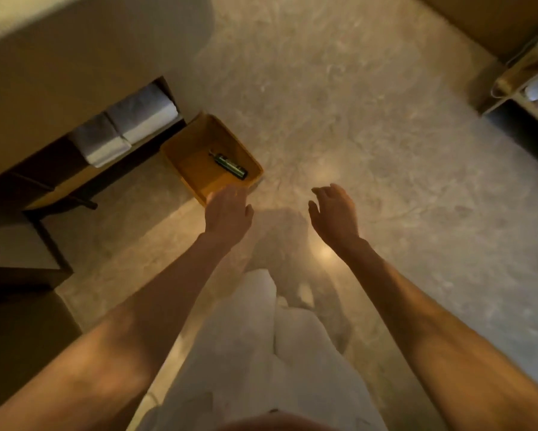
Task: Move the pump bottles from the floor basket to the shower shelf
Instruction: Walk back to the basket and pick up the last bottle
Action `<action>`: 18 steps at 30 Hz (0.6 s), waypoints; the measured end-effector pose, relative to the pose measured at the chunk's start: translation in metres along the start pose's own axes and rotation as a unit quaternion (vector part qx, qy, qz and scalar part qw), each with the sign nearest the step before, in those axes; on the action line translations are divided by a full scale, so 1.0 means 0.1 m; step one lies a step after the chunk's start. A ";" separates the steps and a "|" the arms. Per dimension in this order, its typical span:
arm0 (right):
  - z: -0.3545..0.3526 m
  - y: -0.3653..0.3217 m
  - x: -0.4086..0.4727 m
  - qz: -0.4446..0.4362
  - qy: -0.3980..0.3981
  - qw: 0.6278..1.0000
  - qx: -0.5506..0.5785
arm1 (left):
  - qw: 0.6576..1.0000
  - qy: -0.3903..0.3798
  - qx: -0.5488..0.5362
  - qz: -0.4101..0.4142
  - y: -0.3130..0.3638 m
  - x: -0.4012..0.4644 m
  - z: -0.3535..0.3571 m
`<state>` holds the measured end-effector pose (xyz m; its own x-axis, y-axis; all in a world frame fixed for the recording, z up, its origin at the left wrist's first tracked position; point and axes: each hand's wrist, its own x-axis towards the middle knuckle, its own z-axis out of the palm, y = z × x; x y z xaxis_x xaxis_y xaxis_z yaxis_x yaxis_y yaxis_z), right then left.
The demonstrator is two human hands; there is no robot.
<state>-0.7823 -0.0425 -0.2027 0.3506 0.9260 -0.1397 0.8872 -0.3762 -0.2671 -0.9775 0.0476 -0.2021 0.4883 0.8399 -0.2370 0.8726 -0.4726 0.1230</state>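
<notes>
The bottle point(229, 165), a dark green one with a pump at its upper-left end, lies flat on its side inside the basket point(187, 164), close to the basket's right wall and slanting from upper left to lower right. Largest in view is the floor point(370, 144), pale mottled stone that carries everything else. On it, at the left, a dark low shelf point(44, 181) runs along the wall, with two folded white towels point(128, 126) side by side on it. The orange basket stands on the floor just beside the shelf's right end, open at the top, with only the one bottle visible in it. At the floor's upper right corner a wire rack point(516, 79) holds something white; what it is cannot be told. Two bare forearms reach forward above pale trousers point(255, 353). The left hand point(227, 213) hovers over the basket's near corner, fingers loosely spread and holding nothing, apart from the bottle. The right hand point(334, 209) hangs over bare floor to the basket's right, fingers slightly curled, apart and empty.
</notes>
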 end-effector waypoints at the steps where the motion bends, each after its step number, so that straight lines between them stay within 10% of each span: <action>1: -0.03 0.01 0.21 -0.010 -0.007 1.000 -0.004 | 1.000 0.002 0.002 -0.003 -0.01 0.17 -0.03; 18: -0.31 -0.26 3.63 -0.180 -0.082 0.979 -0.056 | 0.981 -0.021 -0.054 -0.185 -0.38 2.72 -0.51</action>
<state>-0.6685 0.3048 -0.2169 -0.0360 0.9774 -0.2085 0.9750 -0.0114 -0.2220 -0.8773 0.3079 -0.2220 0.1389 0.9361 -0.3232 0.9871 -0.1046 0.1213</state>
